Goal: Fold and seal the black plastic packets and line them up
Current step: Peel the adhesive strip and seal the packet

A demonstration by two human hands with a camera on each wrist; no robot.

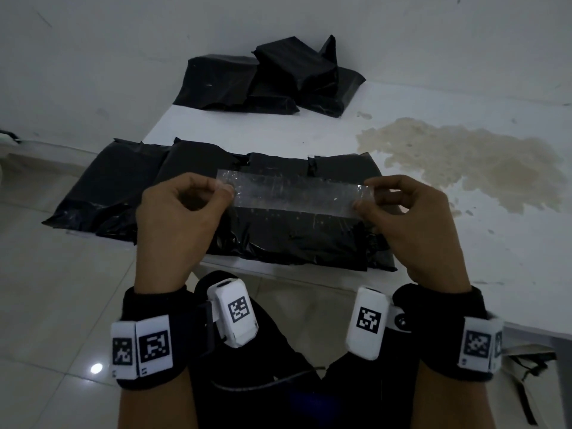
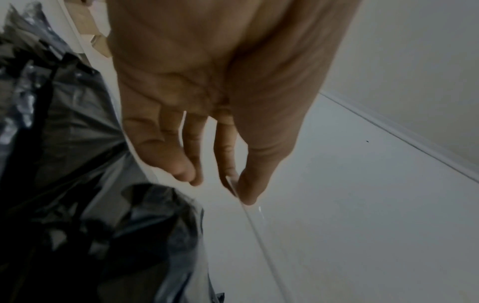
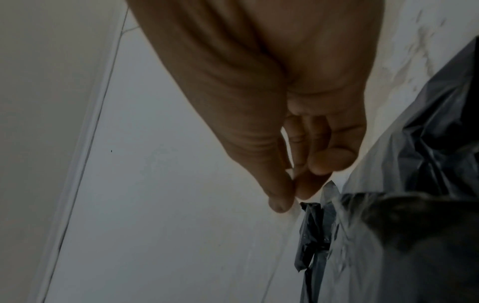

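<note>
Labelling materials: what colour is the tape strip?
Clear, see-through tape strip; shows best in the head view.

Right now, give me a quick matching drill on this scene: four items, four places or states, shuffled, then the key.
Items:
1. strip of clear tape
2. heap of black packets
3. brown stain
4. row of black packets

Places or states:
A. on the white tabletop, right side
B. stretched between the left hand and right hand
C. piled at the far edge, by the wall
D. lying side by side at the near edge, under the hands

Pairs: 1-B, 2-C, 3-A, 4-D
</note>
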